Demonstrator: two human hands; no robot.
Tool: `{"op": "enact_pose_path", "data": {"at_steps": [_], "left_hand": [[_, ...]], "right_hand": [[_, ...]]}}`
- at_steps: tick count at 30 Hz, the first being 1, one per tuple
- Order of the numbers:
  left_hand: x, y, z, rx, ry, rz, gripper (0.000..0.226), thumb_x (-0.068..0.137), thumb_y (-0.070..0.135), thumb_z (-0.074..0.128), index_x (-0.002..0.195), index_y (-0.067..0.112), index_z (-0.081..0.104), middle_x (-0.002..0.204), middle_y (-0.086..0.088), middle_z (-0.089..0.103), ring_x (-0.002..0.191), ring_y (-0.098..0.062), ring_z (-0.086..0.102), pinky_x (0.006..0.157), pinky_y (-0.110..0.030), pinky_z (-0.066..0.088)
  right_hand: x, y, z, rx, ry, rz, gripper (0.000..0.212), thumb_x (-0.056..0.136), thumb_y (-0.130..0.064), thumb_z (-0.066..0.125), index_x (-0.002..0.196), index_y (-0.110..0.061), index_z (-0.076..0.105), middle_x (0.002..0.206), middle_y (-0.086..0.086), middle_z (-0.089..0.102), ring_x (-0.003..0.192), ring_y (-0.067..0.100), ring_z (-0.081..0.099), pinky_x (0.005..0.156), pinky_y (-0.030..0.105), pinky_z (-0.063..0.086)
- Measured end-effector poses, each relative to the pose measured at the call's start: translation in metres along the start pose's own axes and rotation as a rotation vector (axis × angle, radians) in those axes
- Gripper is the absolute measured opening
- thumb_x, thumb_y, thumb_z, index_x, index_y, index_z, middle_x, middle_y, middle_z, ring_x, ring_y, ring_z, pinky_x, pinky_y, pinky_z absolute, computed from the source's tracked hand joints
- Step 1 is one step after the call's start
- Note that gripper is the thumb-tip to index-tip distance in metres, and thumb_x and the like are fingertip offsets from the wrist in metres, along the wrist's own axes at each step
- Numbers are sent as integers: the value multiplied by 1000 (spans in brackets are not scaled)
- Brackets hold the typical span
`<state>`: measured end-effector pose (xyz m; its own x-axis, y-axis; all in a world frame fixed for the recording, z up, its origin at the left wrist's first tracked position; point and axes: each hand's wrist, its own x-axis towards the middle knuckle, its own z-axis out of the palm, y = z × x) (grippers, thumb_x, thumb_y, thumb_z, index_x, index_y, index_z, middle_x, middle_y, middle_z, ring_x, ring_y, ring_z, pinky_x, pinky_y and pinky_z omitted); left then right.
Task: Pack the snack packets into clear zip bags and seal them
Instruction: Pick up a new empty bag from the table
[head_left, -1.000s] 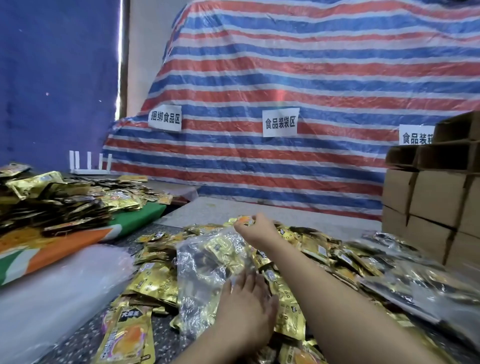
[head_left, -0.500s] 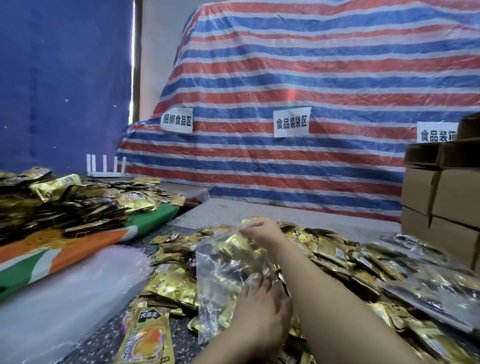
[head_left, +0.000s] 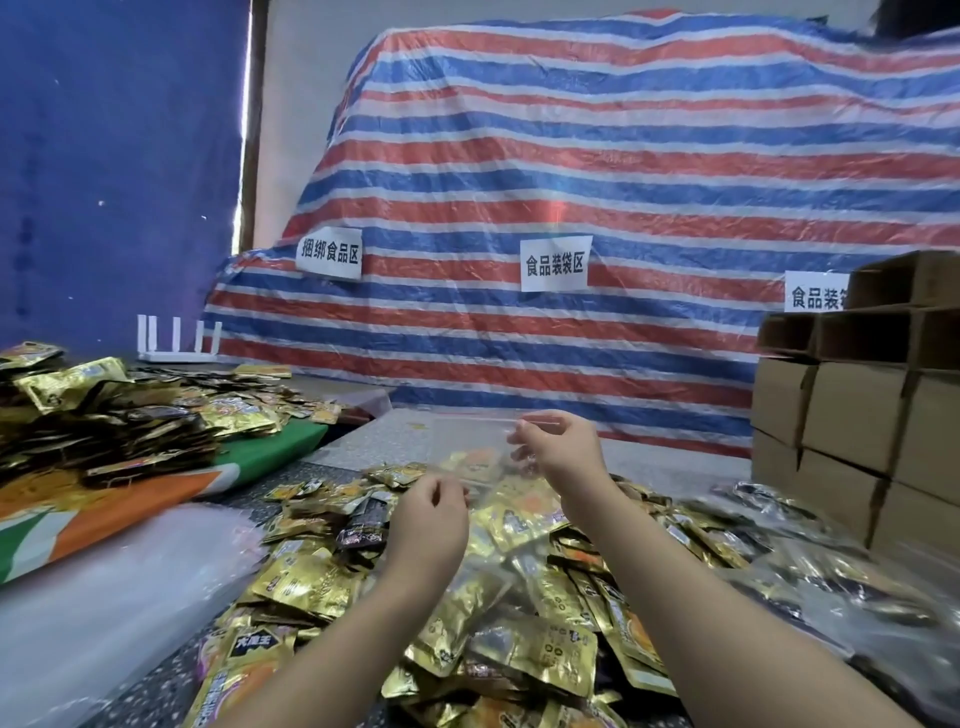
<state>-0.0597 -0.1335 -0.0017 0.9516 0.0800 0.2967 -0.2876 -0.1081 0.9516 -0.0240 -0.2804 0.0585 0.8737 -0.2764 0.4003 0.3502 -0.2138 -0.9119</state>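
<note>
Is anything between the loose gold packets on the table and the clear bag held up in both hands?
Nothing visible: the clear bag, held by the left hand and right hand, hangs directly above the gold packets.

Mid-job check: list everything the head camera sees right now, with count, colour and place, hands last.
clear zip bag: one, transparent, held up between both hands
snack packets: many, mostly gold, heaped on the table below the hands
second packet heap: many, gold and dark, left
cardboard boxes: several, brown, stacked right
striped tarp: one, red, blue and white, behind
paper signs: three, white, on the tarp
left hand: pinches the bag's near edge
right hand: pinches the bag's top edge
</note>
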Motion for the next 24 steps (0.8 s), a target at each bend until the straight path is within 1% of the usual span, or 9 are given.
{"op": "enact_pose_path", "data": {"at_steps": [3, 6, 9, 11, 13, 16, 19, 21, 24], "left_hand": [[-2, 34, 5, -77, -39, 43, 37, 102, 29, 43, 84, 6, 65, 84, -11, 70, 78, -23, 64, 70, -33, 48], [-11, 66, 15, -197, -98, 33, 46, 103, 42, 40, 83, 7, 63, 83, -11, 71, 75, -20, 67, 71, -32, 51], [-21, 87, 22, -273, -187, -15, 54, 99, 56, 40, 86, 9, 64, 79, -6, 74, 77, -20, 71, 72, -33, 53], [-26, 94, 28, -266, -233, -12, 47, 100, 50, 44, 86, 10, 65, 77, -5, 74, 78, -20, 72, 74, -35, 56], [-28, 95, 35, -189, -210, 20, 37, 100, 31, 43, 84, 5, 63, 80, -11, 71, 78, -25, 69, 75, -37, 56], [-28, 87, 44, -3, -185, 193, 35, 98, 22, 41, 64, 16, 47, 60, 0, 47, 61, -18, 46, 61, -33, 40], [-26, 74, 53, 56, -215, 301, 42, 103, 32, 40, 64, 20, 46, 56, 9, 45, 57, -12, 43, 59, -32, 37], [-22, 66, 59, 94, -242, 378, 40, 105, 36, 39, 69, 21, 50, 59, 11, 51, 56, -5, 47, 57, -27, 39], [-17, 55, 70, 106, -276, 486, 37, 105, 35, 40, 75, 23, 58, 63, 11, 59, 57, 1, 51, 55, -24, 41]], "right_hand": [[-25, -12, -17, -34, 75, -192, 10, 96, -11, 63, 90, -17, 68, 81, 1, 73, 64, 7, 68, 55, 18, 53], [-57, -19, -28, -217, 161, -493, 12, 94, -10, 66, 91, -21, 69, 81, -11, 72, 74, -1, 69, 67, 15, 55], [-85, -17, -39, -437, 238, -870, 8, 93, -6, 68, 97, -10, 73, 86, -5, 73, 75, 0, 69, 69, 18, 57], [-99, -11, -45, -524, 237, -1021, 11, 92, -6, 68, 101, -6, 75, 91, 1, 76, 80, 9, 72, 70, 22, 59], [-107, -4, -51, -549, 261, -1072, 15, 89, -5, 69, 102, -5, 76, 95, 2, 77, 86, 11, 73, 77, 22, 58], [-115, -1, -58, -546, 265, -986, 21, 92, -23, 61, 96, -8, 75, 94, 1, 76, 88, 12, 70, 79, 30, 57], [-116, -3, -64, -423, 153, -756, 40, 95, -42, 41, 88, -17, 72, 83, -9, 71, 81, 6, 66, 70, 32, 53], [-110, -7, -67, -299, 103, -575, 40, 97, -41, 40, 82, -19, 70, 73, -5, 69, 72, 10, 65, 62, 32, 52], [-92, -12, -72, -197, 65, -384, 27, 103, -24, 49, 82, -20, 67, 76, -6, 69, 69, 11, 64, 60, 27, 52]]}}
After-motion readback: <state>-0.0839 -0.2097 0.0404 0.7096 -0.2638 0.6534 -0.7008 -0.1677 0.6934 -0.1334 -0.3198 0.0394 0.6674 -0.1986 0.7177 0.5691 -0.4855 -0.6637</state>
